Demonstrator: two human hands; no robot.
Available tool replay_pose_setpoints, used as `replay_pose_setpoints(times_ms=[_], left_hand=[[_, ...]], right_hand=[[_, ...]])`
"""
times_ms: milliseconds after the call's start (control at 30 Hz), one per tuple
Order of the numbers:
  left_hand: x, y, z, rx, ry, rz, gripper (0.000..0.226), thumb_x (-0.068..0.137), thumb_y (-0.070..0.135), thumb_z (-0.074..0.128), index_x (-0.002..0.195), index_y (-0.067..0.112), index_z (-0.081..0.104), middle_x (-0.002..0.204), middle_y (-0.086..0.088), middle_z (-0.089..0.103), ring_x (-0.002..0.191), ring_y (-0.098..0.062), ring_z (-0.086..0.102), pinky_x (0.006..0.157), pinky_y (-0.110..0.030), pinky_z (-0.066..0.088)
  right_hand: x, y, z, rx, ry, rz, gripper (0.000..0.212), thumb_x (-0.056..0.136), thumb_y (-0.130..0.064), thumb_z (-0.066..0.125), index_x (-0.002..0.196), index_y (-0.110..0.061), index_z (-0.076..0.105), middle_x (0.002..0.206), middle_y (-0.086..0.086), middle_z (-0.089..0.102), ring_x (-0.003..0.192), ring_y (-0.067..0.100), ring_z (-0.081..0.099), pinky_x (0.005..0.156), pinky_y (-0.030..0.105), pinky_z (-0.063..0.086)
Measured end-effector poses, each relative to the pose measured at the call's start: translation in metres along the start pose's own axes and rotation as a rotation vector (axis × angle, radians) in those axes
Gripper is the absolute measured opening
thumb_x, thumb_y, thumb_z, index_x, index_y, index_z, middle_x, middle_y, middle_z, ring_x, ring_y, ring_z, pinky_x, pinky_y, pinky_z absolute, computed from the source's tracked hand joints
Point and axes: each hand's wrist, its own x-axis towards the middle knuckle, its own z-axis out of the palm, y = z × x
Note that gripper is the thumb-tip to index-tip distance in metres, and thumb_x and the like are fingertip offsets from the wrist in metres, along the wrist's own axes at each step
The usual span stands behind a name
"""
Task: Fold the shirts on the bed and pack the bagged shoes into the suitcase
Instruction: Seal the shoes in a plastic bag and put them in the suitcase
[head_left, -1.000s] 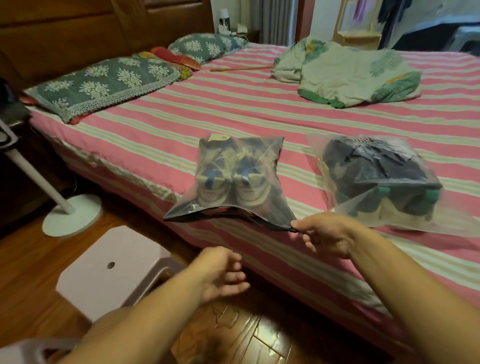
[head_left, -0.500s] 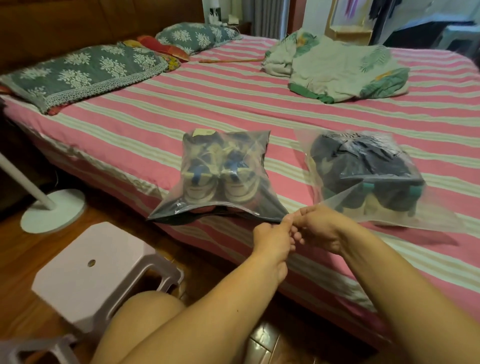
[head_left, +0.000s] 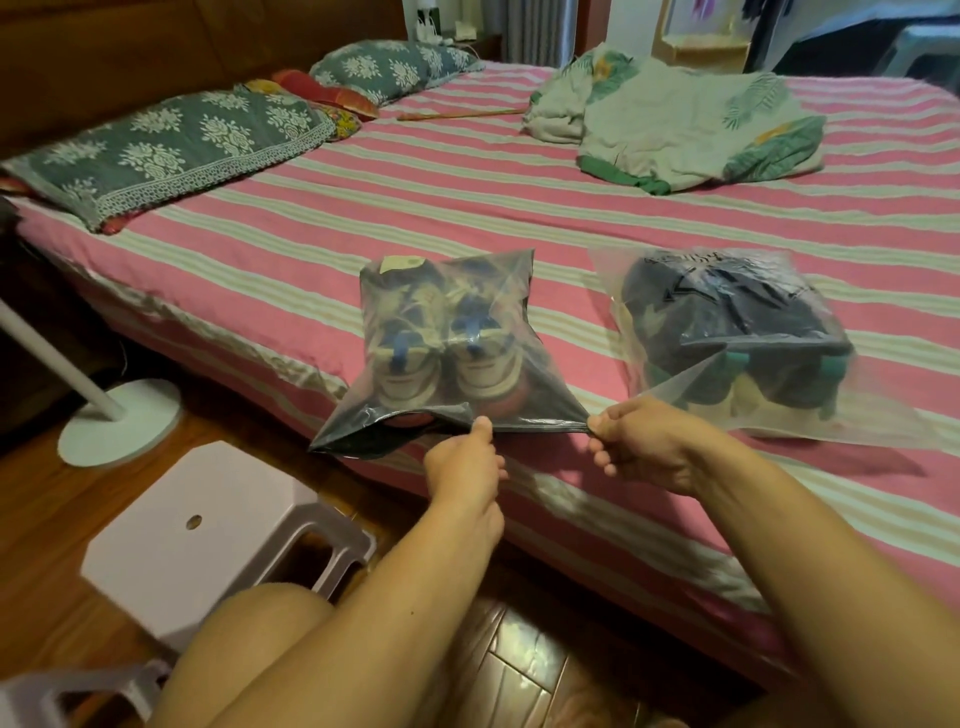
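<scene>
A clear plastic bag with a pair of white and blue shoes (head_left: 447, 343) lies at the near edge of the bed (head_left: 467, 208). My right hand (head_left: 644, 447) pinches the bag's near right corner. My left hand (head_left: 467, 462) pinches the bag's open edge near its middle, and the edge is stretched taut between both hands. A second clear bag with dark shoes (head_left: 737, 332) lies to the right on the bed. A crumpled green and cream garment (head_left: 685, 124) lies farther back. No suitcase is in view.
Two patterned pillows (head_left: 171, 140) lie at the headboard side. A white plastic stool (head_left: 208, 535) stands on the wooden floor to my left, beside a white fan base (head_left: 119, 421). My bare knee (head_left: 249, 654) is at the bottom.
My left hand rose from below the bed edge, met my right hand at the bag's corner, then slid left along the bag's open edge. My right hand kept its pinch.
</scene>
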Motion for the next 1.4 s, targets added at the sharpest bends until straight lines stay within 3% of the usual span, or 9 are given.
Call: replay_pose_setpoints(times_ms=[567,867,967,1067,1133,1200,1233,1300,1400], left_hand=[[0.030,0.054,-0.109,-0.140,0.255,0.099,0.019,0.098,0.020,0.067,0.083,0.008,0.063,0.067,-0.002,0.057,0.055,-0.011,0.053,0.060,-0.026,0.048],[0.042,0.060,-0.137,-0.013,0.110,0.037,0.011,0.102,0.017,0.059,0.100,0.008,0.064,0.077,-0.004,0.058,0.066,-0.013,0.056,0.062,-0.026,0.052],[0.040,0.065,-0.139,0.213,0.242,0.282,0.019,0.101,0.017,0.054,0.120,0.015,0.058,0.102,-0.007,0.061,0.084,-0.017,0.059,0.069,-0.030,0.050],[0.030,0.063,-0.127,0.601,0.368,0.671,0.029,0.096,0.020,0.059,0.125,0.024,0.053,0.135,-0.005,0.048,0.124,-0.026,0.044,0.101,-0.043,0.044],[0.019,0.057,-0.107,0.784,0.307,1.056,0.029,0.092,0.016,0.060,0.121,0.020,0.057,0.132,-0.006,0.045,0.127,-0.026,0.037,0.106,-0.039,0.034],[0.008,0.044,-0.081,0.809,0.084,1.229,0.023,0.090,0.010,0.060,0.113,0.016,0.062,0.118,-0.004,0.055,0.114,-0.020,0.048,0.098,-0.031,0.038],[0.002,0.035,-0.069,0.761,-0.037,1.166,0.017,0.091,0.008,0.060,0.105,0.016,0.065,0.109,-0.001,0.061,0.100,-0.015,0.056,0.089,-0.026,0.043],[-0.013,0.017,-0.051,0.475,-0.215,0.690,0.010,0.096,0.012,0.059,0.092,0.019,0.064,0.092,-0.003,0.067,0.069,-0.009,0.059,0.064,-0.024,0.046],[-0.018,0.007,-0.035,0.009,-0.291,-0.150,0.025,0.098,0.039,0.062,0.103,0.014,0.056,0.099,-0.009,0.061,0.079,-0.019,0.064,0.064,-0.032,0.051]], right_hand=[[0.006,0.000,-0.004,0.018,0.063,0.028,0.030,0.106,-0.007,0.042,0.081,-0.008,0.057,0.062,0.004,0.059,0.055,0.014,0.050,0.047,0.021,0.047],[0.012,0.004,-0.002,0.023,0.104,0.021,0.026,0.107,-0.007,0.041,0.086,-0.005,0.056,0.051,-0.001,0.061,0.054,0.015,0.050,0.055,0.026,0.044],[0.008,0.004,0.005,-0.010,0.139,-0.044,0.022,0.107,-0.009,0.044,0.090,-0.003,0.057,0.057,0.002,0.063,0.049,0.013,0.054,0.048,0.023,0.049],[0.003,0.005,0.009,-0.189,0.198,-0.123,0.024,0.106,-0.014,0.048,0.093,0.000,0.062,0.069,0.009,0.066,0.049,0.014,0.059,0.052,0.027,0.052],[0.000,0.007,0.008,-0.279,0.265,-0.162,0.029,0.104,-0.017,0.050,0.092,0.004,0.064,0.076,0.016,0.070,0.051,0.016,0.062,0.054,0.031,0.053],[-0.004,0.010,0.006,-0.288,0.341,-0.216,0.030,0.102,-0.018,0.051,0.088,0.003,0.066,0.078,0.018,0.072,0.053,0.020,0.063,0.057,0.037,0.056],[-0.007,0.012,0.006,-0.293,0.404,-0.270,0.029,0.101,-0.018,0.052,0.084,-0.001,0.066,0.076,0.016,0.072,0.053,0.021,0.064,0.061,0.041,0.057],[-0.015,0.013,0.004,-0.335,0.580,-0.447,0.025,0.099,-0.019,0.054,0.078,-0.011,0.065,0.069,0.004,0.069,0.055,0.020,0.065,0.063,0.040,0.055],[-0.031,0.006,-0.012,-0.443,0.915,-0.697,0.017,0.098,-0.021,0.057,0.086,-0.014,0.065,0.075,-0.006,0.063,0.068,0.017,0.058,0.065,0.033,0.041]])
